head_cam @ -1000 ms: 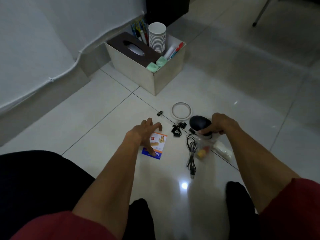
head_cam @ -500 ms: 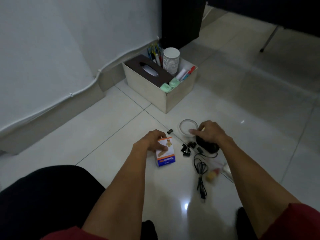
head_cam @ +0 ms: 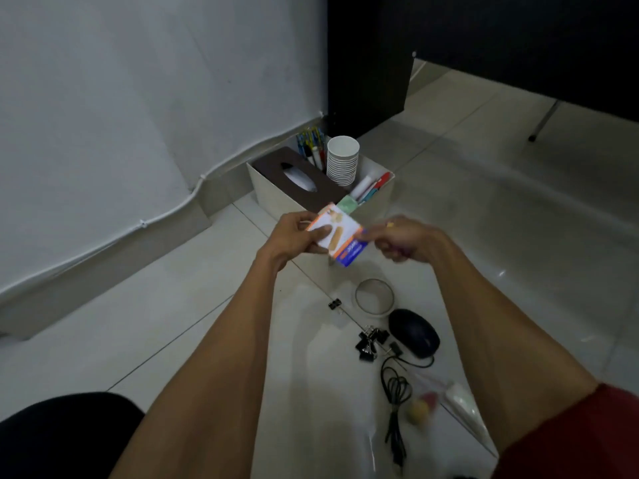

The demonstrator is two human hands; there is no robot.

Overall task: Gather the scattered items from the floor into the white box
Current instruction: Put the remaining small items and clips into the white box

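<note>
plaster box held up in front of the white box

nearest to me, a clear plastic bag [head_cam: 427, 406] with yellow and red bits inside is lying on the tiled floor [head_cam: 145, 326], blurred, with a black cable [head_cam: 394, 406] coiled just to its left. a little farther out, a cluster of black binder clips [head_cam: 370, 343] is sitting beside a black computer mouse [head_cam: 414, 332], whose cord is running back toward the cable. beyond those, a clear tape ring [head_cam: 374, 297] is lying flat, and a single binder clip [head_cam: 334, 304] is sitting just left of it.

above all that, i am seeing the left hand [head_cam: 294, 238] gripping a small plaster box [head_cam: 337, 235] by its left end, thumb across the front face, the box tilted and off the floor. the right hand [head_cam: 409, 240] is sitting at the box's right edge, fingers curled in; it is motion-blurred, and i cannot tell whether it is pinching the box or something small of its own.

behind the hands, the white box [head_cam: 378, 198] is standing by the wall, already carrying a brown tissue box [head_cam: 297, 176], a stack of paper cups [head_cam: 343, 160], pens [head_cam: 311, 146] at the back and markers [head_cam: 368, 188] at the right.
</note>
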